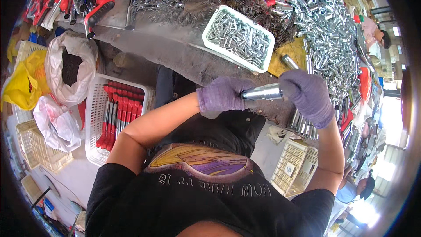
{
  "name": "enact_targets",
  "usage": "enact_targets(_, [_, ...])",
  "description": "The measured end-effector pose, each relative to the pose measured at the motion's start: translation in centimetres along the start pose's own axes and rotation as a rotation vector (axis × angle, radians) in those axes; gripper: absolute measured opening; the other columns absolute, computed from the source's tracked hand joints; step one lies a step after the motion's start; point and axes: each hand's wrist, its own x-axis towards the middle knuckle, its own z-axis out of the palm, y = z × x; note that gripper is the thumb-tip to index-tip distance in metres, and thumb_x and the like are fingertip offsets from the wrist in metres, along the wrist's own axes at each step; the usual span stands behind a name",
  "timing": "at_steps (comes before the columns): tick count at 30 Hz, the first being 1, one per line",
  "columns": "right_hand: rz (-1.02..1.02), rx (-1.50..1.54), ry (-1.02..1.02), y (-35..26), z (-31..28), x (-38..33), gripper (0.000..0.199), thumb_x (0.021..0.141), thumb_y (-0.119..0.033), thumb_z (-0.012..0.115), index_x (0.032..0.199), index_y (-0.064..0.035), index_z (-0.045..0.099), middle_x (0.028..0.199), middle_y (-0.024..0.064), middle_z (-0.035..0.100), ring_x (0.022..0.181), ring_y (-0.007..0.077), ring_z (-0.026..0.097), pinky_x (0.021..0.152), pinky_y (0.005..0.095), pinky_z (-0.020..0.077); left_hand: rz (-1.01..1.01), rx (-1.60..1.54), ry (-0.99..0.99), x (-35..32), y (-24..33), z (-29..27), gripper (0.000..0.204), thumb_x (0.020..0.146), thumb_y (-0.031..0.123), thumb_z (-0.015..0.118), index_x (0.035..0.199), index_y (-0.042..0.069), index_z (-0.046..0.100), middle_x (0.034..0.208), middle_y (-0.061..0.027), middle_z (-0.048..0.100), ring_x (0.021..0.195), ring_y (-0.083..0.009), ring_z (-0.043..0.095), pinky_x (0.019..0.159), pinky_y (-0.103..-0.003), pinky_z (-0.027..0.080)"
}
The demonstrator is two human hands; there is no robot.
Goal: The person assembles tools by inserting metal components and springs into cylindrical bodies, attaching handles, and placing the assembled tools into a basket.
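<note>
In front of my body, both purple-gloved hands hold a shiny metal tube [265, 91] that lies nearly level. My left hand [223, 95] is wrapped round its left end. My right hand [307, 98] closes over the right end and hides it. Just beyond stands a white tray [232, 58] filled with small metal pins [239, 37]. To its right, another metal tube [289, 62] rests on a yellow sheet [282, 66]. Several similar tubes [302, 123] lie below my right hand, at the bench edge.
Short metal sleeves [329, 39] are heaped at right, with springs [171, 15] and red-and-black handles [98, 12] along the back. At left stand a white basket [92, 136] of red-and-metal tools and an open sack [55, 61]. A cream crate [289, 166] sits lower right; people [348, 188] are beyond.
</note>
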Motion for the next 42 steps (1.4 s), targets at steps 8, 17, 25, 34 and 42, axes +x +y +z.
enact_targets(8, [-0.57, -0.211, 0.195, 2.5, 1.1, 0.1, 0.038, 0.08, -0.028, 0.065, 0.111, -0.0072, 0.06, 0.079, 0.0135, 0.063, 0.074, 0.029, 0.064, 0.069, 0.0362, 0.0503, 0.035, -0.059, 0.022, 0.1, 0.1, 0.1, 0.037, 0.079, 0.025, 0.073, 0.109, 0.007, 0.062, 0.086, -0.0046, 0.063, 0.076, -0.0087, 0.059, 0.071, -0.026, 0.049])
enact_targets(17, [-0.494, -0.223, 0.16, 1.7, 1.9, 0.1, 0.041, 0.077, -0.031, 0.067, 0.111, -0.0103, 0.059, 0.085, 0.0139, 0.064, 0.08, 0.0337, 0.063, 0.07, 0.0391, 0.0498, 0.053, -0.01, 0.007, -0.1, -0.4, 0.2, 0.038, 0.078, 0.027, 0.074, 0.107, 0.007, 0.062, 0.088, -0.008, 0.064, 0.073, -0.0113, 0.06, 0.067, -0.028, 0.049])
enact_targets(25, [-0.116, 0.414, 0.052, 1.2, 6.3, -0.1, 0.061, 0.075, -0.041, 0.072, 0.12, -0.005, 0.052, 0.097, 0.013, 0.064, 0.088, 0.0324, 0.064, 0.076, 0.0356, 0.0501, 0.213, 0.018, 0.303, -2.3, -0.4, 1.7, 0.021, 0.079, 0.021, 0.07, 0.089, 0.005, 0.06, 0.08, -0.0074, 0.061, 0.069, -0.0206, 0.058, 0.063, -0.033, 0.047])
enact_targets(34, [0.039, 1.08, -0.559, 8.2, 17.2, -4.9, 0.084, 0.069, -0.043, 0.077, 0.132, -0.0033, 0.041, 0.105, 0.0079, 0.059, 0.09, 0.0148, 0.057, 0.076, 0.0292, 0.0483, -0.273, -2.002, 0.48, -6.7, -8.8, 5.8, 0.021, 0.089, 0.009, 0.046, 0.11, 0.005, 0.044, 0.105, -0.0118, 0.051, 0.105, -0.0286, 0.051, 0.101, -0.05, 0.036])
enact_targets(42, [0.095, 0.125, -0.02, 6.5, 25.9, -2.3, 0.049, 0.074, -0.02, 0.069, 0.12, -0.013, 0.054, 0.104, 0.016, 0.063, 0.094, 0.0347, 0.061, 0.079, 0.0381, 0.0497, -0.662, -1.622, 0.313, -8.3, -19.5, 14.4, 0.023, 0.089, 0.014, 0.055, 0.107, 0.0, 0.057, 0.099, -0.0111, 0.062, 0.085, -0.0212, 0.062, 0.076, -0.031, 0.053])
